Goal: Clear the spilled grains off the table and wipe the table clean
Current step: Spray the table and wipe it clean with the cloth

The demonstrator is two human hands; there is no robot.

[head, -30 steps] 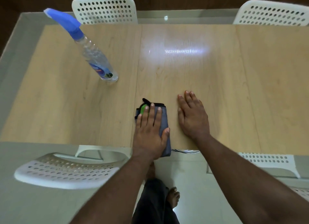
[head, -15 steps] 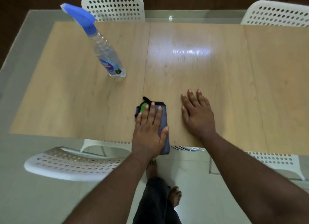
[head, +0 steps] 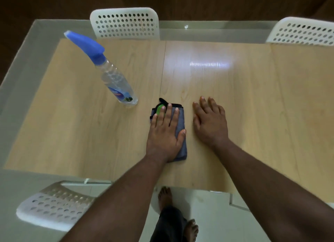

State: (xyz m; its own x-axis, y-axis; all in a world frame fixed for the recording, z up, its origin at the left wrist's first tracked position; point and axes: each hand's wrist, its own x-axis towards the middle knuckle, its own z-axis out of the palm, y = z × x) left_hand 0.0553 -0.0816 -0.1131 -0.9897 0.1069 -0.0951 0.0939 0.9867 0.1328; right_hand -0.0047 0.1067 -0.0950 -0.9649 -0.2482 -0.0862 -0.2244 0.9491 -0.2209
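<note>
Pressing the folded grey cloth point(head: 180, 126) flat with straight, spread fingers, the left hand point(head: 165, 131) wipes the table point(head: 253, 97) near-centre; right hand point(head: 210, 123) rests flat beside it, likely bracing; spray bottle point(head: 115, 81) stands far-left; no grains visible.

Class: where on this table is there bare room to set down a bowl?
Bare: right of the right hand, and left of the bottle. Crowded: the middle, where the left hand presses the cloth.
</note>
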